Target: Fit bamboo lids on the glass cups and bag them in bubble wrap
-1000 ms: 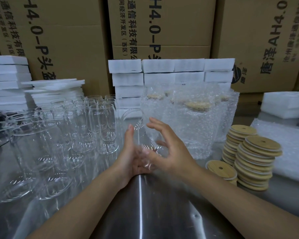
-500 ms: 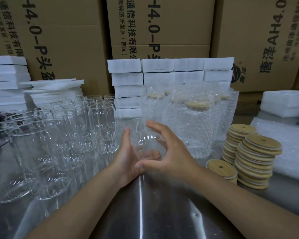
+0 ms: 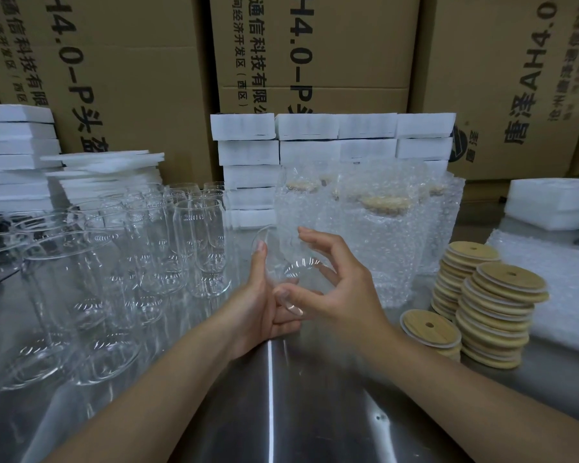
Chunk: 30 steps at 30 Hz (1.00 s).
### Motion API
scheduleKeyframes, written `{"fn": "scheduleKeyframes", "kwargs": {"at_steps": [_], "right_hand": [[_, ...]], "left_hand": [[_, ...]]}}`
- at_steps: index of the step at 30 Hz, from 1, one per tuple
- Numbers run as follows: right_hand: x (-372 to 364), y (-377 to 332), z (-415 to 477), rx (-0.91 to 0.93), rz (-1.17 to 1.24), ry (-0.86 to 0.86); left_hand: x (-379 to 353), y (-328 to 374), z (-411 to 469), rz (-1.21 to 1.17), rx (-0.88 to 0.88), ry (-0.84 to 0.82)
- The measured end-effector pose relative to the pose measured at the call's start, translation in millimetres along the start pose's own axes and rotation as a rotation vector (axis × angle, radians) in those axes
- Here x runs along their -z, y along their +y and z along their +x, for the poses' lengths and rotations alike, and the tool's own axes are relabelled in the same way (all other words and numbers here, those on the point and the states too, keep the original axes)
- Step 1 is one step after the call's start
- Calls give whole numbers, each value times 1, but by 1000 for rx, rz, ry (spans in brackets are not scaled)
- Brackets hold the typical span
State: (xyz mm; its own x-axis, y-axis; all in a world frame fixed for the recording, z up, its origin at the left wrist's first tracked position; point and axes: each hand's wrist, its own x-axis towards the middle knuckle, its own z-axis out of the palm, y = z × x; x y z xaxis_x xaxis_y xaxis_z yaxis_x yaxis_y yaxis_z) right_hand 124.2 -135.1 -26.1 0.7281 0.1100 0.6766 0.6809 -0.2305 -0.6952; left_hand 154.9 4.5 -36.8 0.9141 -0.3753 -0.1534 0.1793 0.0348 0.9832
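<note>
Two bare forearms reach up from the bottom edge and meet at the centre of the frame, over a steel table point(image 3: 281, 412). The left hand point(image 3: 258, 305) stands edge-on with one finger straight up along the left side of a clear glass cup point(image 3: 291, 265), while its lower fingers curl under the base. The right hand point(image 3: 341, 289) comes in from the right, thumb at the base and fingers arched round the cup's wall, the topmost finger lifted a little. Between both hands the cup is held off the table, tilted, its mouth turned up and to the left.

At the left of the frame, many empty cups point(image 3: 121, 262) stand upright and close together, nothing in them. Right of the hands, bubble-wrap bags point(image 3: 381, 235) stand upright, each showing a lidded cup through the wrap. Further right, bamboo lids point(image 3: 492, 312) are piled in leaning stacks, with a shorter pile just in front. White foam blocks point(image 3: 315, 135) and cardboard boxes point(image 3: 315, 45) fill the upper part.
</note>
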Motion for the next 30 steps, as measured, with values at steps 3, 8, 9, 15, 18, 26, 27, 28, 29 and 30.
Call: {"fn": "scheduleKeyframes", "kwargs": {"at_steps": [3, 8, 9, 15, 18, 26, 27, 28, 29, 30], "right_hand": [[0, 2, 1, -19, 23, 15], [-1, 5, 2, -24, 53, 31], [-1, 4, 2, -22, 63, 33], [-1, 3, 4, -27, 94, 27], [-1, 1, 4, -49, 59, 43], [0, 2, 3, -14, 31, 97], [0, 2, 3, -15, 51, 100], [1, 2, 3, -21, 73, 99], [2, 3, 3, -25, 79, 98], [3, 4, 4, -25, 65, 91]], "left_hand": [[1, 0, 0, 7, -24, -10], [2, 0, 1, 24, -52, -41], [2, 0, 2, 20, -57, -47], [5, -4, 5, -32, -78, -79], [5, -5, 6, -61, -60, -85], [1, -4, 5, -61, -52, -23], [-1, -5, 5, -61, -79, -7], [-2, -7, 7, -67, -114, 14], [-4, -8, 7, -93, -151, 39], [-6, -11, 9, -119, -182, 68]]}}
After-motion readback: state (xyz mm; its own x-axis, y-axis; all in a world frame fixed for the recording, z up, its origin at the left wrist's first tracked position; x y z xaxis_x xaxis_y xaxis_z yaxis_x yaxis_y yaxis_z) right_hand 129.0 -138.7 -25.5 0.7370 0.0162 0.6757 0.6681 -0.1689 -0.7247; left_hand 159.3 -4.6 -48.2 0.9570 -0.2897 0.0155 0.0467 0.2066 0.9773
